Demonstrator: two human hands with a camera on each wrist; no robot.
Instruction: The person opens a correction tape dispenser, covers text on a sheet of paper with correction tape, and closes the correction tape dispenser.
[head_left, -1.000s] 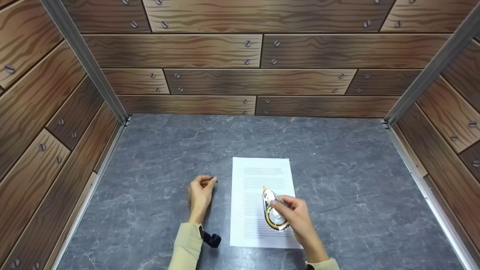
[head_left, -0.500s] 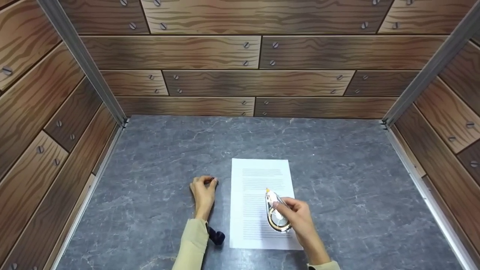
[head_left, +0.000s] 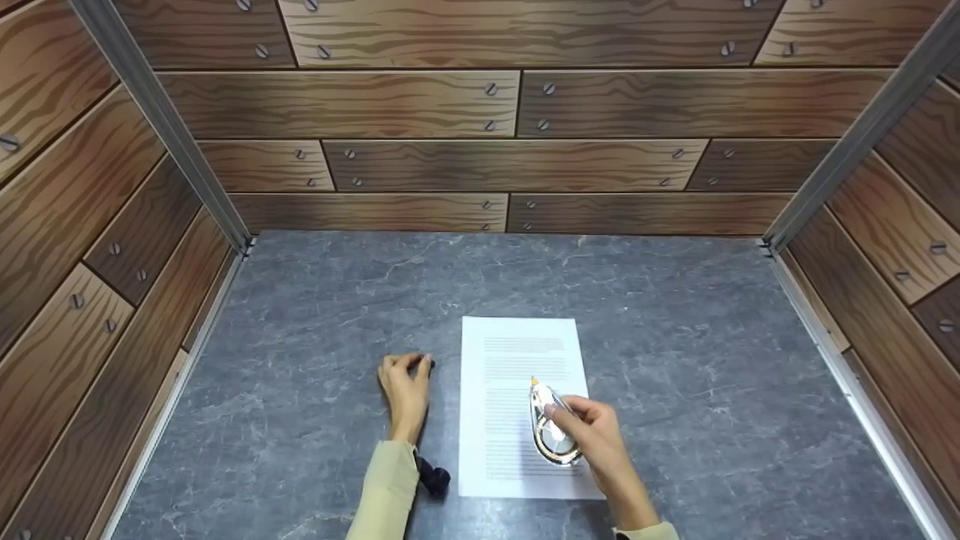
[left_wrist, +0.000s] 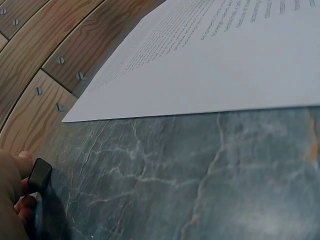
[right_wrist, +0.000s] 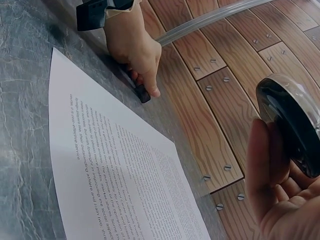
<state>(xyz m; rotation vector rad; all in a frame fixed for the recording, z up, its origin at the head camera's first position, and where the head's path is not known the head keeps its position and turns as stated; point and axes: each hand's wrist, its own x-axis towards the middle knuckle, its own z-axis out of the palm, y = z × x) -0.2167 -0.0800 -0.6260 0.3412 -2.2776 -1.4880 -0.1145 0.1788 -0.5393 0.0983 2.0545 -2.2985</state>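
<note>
The right hand (head_left: 596,431) pinches a clear, drop-shaped correction tape dispenser (head_left: 555,442) between thumb and fingers, its orange tip pointing away from the body, above the printed sheet (head_left: 472,420). In the right wrist view the dispenser (right_wrist: 292,125) shows a dark side. Left of the sheet, the left hand (head_left: 406,390) holds a small dark object between thumb and fingers, low over the table. The left wrist view shows that black piece (left_wrist: 40,175) at the fingertips; most of it is hidden by the hand.
A grey marbled table (head_left: 315,300) lies under everything. Wood-patterned walls (head_left: 420,165) with metal corner posts (head_left: 161,112) stand at the back and both sides. A black wrist device (head_left: 433,477) is on the left forearm.
The left forearm has shifted slightly right, and the left hand has turned a little. The right hand with the dispenser has moved very slightly right and nearer the body.
</note>
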